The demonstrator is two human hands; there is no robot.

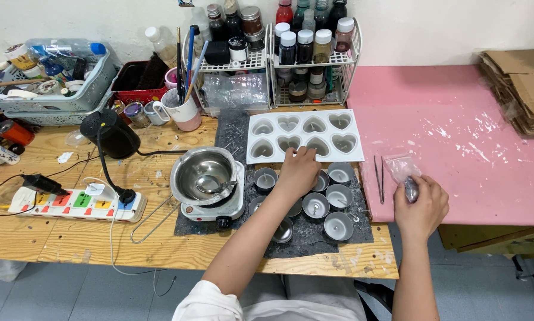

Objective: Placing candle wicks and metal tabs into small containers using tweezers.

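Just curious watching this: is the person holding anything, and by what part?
The right hand grips a small clear plastic bag by its lower end. The left hand reaches to the heart mould; no hold visible.

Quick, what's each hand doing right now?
Left hand: fingers at the white heart mould; grasp cannot be told.
Right hand: closed on a small clear plastic bag.

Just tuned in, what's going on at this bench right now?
A person is working over a dark mat covered with small round metal cups. Their left hand reaches to the front edge of a white heart-shaped silicone mould tray, fingertips at a cavity. Their right hand holds a small clear plastic bag over the pink table, beside thin metal tweezers. A steel pot sits on a small hotplate.
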